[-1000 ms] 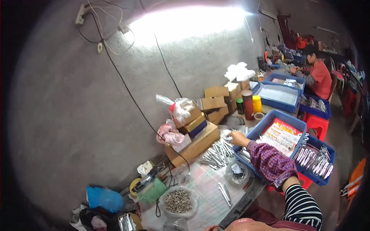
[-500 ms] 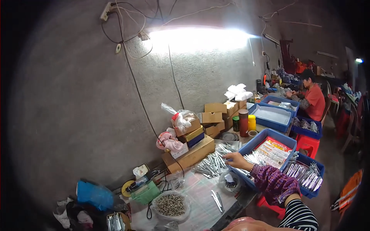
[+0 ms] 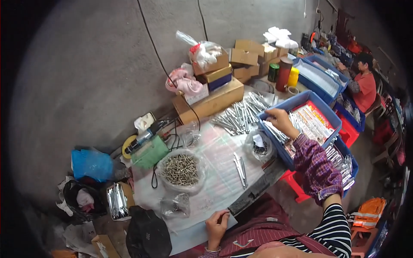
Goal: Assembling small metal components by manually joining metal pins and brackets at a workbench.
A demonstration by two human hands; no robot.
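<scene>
My right hand (image 3: 282, 123) is over the left part of a blue plastic tray (image 3: 275, 148), its fingers bent and closed. Slim silvery metal pieces (image 3: 275, 132) lie in the tray just below it; whether the fingers grip one is hidden. Printed red and white sheets (image 3: 312, 122) line the tray. To its left spreads a pile of similar long metal pieces (image 3: 243, 114) on the table. My left hand (image 3: 217, 225) rests curled at the near table edge, with nothing showing in its fingers. A few separate metal pieces (image 3: 240, 170) lie on the sheeting between the hands.
A bag of small screws (image 3: 180, 170) sits on the table (image 3: 215, 159), with a smaller dark-filled bag (image 3: 258, 146) near the tray. Cartons (image 3: 211, 101) and a green box (image 3: 150, 152) stand along the wall. A second blue tray (image 3: 355, 167) is below right; a co-worker (image 3: 365, 86) sits beyond.
The view has tipped down, bringing my left hand into sight at the table edge. My right hand has shifted from the tray's left rim to over the pieces inside.
</scene>
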